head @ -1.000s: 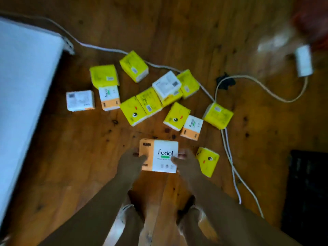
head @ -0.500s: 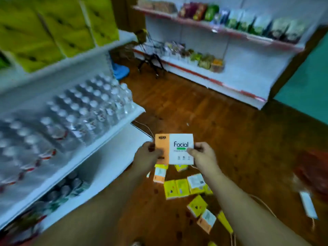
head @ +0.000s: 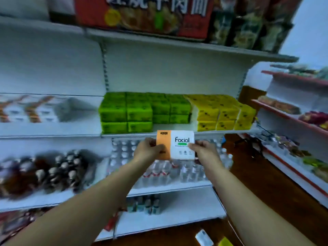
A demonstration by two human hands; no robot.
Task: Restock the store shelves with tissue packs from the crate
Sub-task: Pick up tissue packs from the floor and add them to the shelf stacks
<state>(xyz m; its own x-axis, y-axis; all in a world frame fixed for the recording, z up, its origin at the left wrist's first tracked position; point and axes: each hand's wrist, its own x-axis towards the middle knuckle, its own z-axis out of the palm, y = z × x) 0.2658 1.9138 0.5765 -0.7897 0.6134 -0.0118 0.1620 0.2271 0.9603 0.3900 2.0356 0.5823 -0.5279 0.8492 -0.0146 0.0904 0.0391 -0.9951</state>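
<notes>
An orange and white tissue pack marked "Facial" [head: 177,144] is held up in front of me, just below the front edge of the white tissue shelf [head: 209,133]. My left hand [head: 148,150] grips its orange left side and my right hand [head: 204,151] grips its white right side. On that shelf stand stacked green tissue packs [head: 138,110] and yellow tissue packs [head: 221,114], with a gap between the front stacks right above the held pack. The crate is out of view.
Water bottles [head: 163,167] fill the shelf below my hands, dark bottles [head: 53,173] sit to the left. Boxed noodles [head: 142,13] stand on the top shelf. Another snack shelf unit [head: 292,121] runs along the right. A white pack [head: 204,237] and a yellow pack [head: 225,242] lie on the wooden floor.
I have risen from the floor pile and turned to the shelf. Both hands carried the Facial pack up from floor level to the tissue shelf's front edge.
</notes>
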